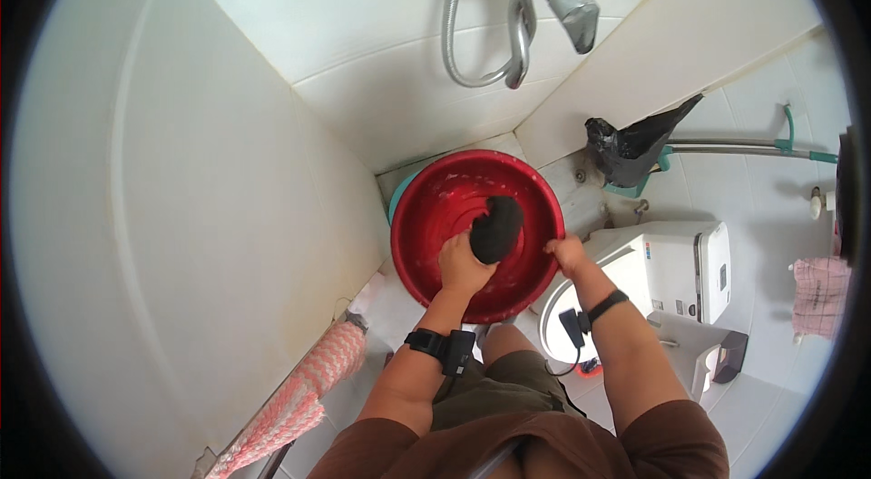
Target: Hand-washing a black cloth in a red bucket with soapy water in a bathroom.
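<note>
From afar, I saw the left hand (463,268) curled round a bunched black cloth (501,229), right hand (570,256) pinching the round red plastic basin (408,252)'s rim: apparently a hold-and-brace step, next needing steadiness.

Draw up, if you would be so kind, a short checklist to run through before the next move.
1. Left hand gripping the black fabric-like item: ok.
2. Right hand holding the rim of the red basin: ok.
3. Black device at the right wrist kept outside the basin: ok.
4. Metal shower hose outside the basin: ok.
5. Red basin resting steadily: cannot tell; its base is hidden.
</note>
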`<state>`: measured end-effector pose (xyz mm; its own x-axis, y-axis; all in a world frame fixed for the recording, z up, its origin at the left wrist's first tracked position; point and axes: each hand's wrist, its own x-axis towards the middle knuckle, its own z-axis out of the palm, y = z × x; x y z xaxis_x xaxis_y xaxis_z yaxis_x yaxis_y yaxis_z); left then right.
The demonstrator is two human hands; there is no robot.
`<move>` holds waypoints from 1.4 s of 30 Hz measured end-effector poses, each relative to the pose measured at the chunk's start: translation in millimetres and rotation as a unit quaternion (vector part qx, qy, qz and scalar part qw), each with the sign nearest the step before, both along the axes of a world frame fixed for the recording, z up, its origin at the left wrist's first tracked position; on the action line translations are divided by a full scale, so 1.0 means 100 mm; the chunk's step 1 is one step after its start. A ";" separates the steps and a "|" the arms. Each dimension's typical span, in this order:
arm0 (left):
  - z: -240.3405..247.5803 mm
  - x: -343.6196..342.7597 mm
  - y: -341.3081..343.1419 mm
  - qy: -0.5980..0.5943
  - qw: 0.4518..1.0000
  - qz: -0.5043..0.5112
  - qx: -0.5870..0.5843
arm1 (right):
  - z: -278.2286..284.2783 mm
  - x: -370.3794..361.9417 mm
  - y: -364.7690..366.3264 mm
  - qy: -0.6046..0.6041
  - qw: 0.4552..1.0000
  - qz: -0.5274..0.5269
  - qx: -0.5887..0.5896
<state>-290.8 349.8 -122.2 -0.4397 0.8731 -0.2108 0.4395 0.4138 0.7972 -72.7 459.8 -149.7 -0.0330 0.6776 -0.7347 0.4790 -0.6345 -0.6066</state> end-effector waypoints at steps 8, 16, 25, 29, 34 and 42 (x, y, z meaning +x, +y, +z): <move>0.51 -0.47 -0.12 0.286 0.945 0.124 0.097 | 0.55 0.47 0.00 0.216 0.962 -0.158 -0.058; 0.03 -0.54 -0.37 -0.622 0.756 0.184 -0.092 | 1.08 0.28 0.72 0.193 0.979 -0.065 -0.028; 0.15 -0.20 -0.38 -0.627 0.724 0.287 -0.016 | 2.00 -1.07 1.46 0.177 0.881 0.098 0.428; 0.09 -0.14 -0.41 -0.639 0.703 0.312 -0.032 | 2.11 -1.33 1.77 0.306 0.894 0.150 0.289; 0.10 -0.07 -0.48 -0.632 0.698 0.336 -0.014 | 2.21 -1.17 1.57 0.450 0.853 0.120 0.234; 0.20 0.06 -0.39 -0.636 0.693 0.340 0.009 | 1.06 -1.46 1.70 0.461 0.885 -0.064 -0.027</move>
<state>-284.6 310.4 -102.2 -0.2193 0.5630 -0.7968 -0.9146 0.1657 0.3688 -218.3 629.4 -43.4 -0.5600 0.6844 -0.4669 -0.2812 -0.6871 -0.6700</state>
